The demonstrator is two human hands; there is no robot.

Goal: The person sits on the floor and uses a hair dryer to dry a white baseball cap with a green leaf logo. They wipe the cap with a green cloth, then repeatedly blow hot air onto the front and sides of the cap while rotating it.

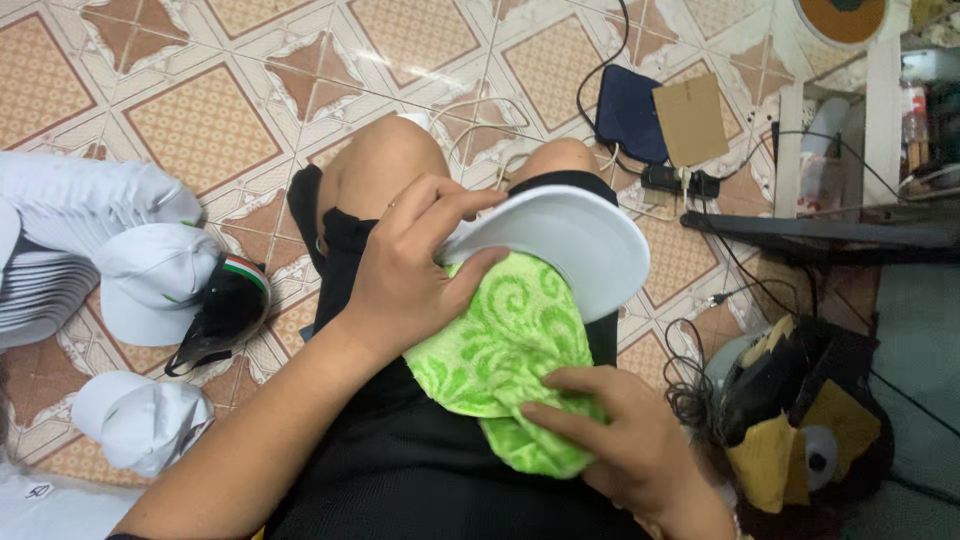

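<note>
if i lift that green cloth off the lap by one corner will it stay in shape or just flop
The green cloth would probably flop: it already lies bunched and folded over the lap, sagging under the right hand. Its looped, towel-like surface suggests it is light and grippy rather than slippery. The white cap brim pinched by the left hand keeps its curve, so it looks far stiffer.

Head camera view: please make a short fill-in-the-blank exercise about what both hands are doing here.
1. The left hand holds the white cap by its ____.
2. The right hand grips a cloth of ____ colour.
3. The stack of caps lies on the tiled ____.

Missing words: brim; green; floor
</note>
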